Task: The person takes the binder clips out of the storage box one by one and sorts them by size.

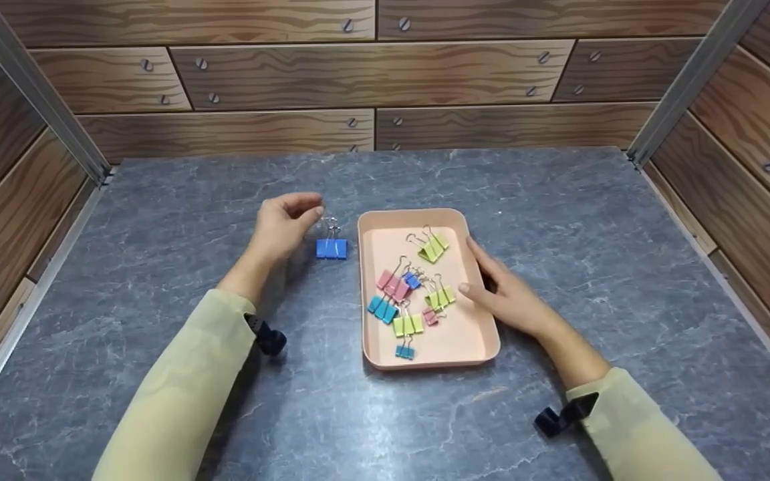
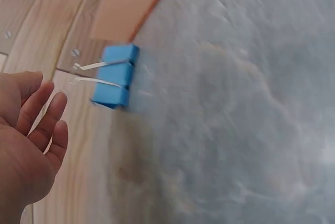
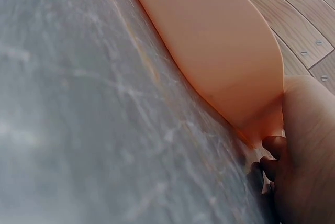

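Observation:
A large blue binder clip (image 1: 331, 249) stands on the table left of the tray, its wire handles pointing up and away. My left hand (image 1: 285, 224) hovers just beside those handles, apart from them. In the left wrist view, the fingers of my left hand (image 2: 36, 124) are loosely bent with nothing between them, facing the blue clip (image 2: 112, 75). My right hand (image 1: 508, 297) grips the right wall of the pink tray (image 1: 428, 215), thumb over the rim and fingers along the outside. In the right wrist view, the fingertips of that hand (image 3: 301, 156) lie against the tray's outer wall (image 3: 220, 41).
Inside the tray lie several binder clips: a lime one (image 1: 433, 247) at the far end, a pink one (image 1: 394, 285), a teal one (image 1: 382, 308) and a small teal one (image 1: 405, 351) near the front. Wood-patterned panels (image 1: 371, 73) enclose the grey marbled table (image 1: 191, 200) at back and sides.

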A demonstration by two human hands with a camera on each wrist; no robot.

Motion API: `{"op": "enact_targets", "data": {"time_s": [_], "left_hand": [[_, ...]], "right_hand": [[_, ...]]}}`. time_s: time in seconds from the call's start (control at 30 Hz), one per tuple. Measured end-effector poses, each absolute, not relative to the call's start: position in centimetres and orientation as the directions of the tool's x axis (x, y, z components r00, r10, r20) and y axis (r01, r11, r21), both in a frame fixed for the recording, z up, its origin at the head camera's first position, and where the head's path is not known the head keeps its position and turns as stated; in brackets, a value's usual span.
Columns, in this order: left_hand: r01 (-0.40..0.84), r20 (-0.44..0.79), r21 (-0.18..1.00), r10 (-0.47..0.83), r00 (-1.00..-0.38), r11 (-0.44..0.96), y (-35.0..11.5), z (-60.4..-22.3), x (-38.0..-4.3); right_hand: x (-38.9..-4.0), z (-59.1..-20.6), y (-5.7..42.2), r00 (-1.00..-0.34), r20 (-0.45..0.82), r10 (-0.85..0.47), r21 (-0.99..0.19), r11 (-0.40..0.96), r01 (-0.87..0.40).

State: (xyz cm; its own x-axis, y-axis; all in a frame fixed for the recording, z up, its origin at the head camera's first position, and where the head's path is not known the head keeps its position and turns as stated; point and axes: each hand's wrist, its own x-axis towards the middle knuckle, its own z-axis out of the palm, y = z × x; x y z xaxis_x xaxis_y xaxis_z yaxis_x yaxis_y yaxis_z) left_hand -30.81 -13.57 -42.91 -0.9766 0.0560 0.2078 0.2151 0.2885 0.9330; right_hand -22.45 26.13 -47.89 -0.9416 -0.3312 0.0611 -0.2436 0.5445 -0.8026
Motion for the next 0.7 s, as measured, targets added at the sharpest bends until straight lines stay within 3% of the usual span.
{"op": "enact_targets", "data": {"time_s": [0.3, 0.7], "left_hand": [[0.301, 0.235, 0.917, 0.255, -0.938, 0.262, -11.3, -41.0, -29.8], [0.315, 0.145, 0.910, 0.504, -0.852, 0.270, -8.1, -41.5, -29.3]], "right_hand": [[-22.5, -47.7, 26.3, -0.936, 0.050, -0.347, -0.816, 0.527, -0.239], [-22.5, -47.2, 26.7, -0.921, 0.025, -0.389, -0.834, 0.500, -0.233]]}}
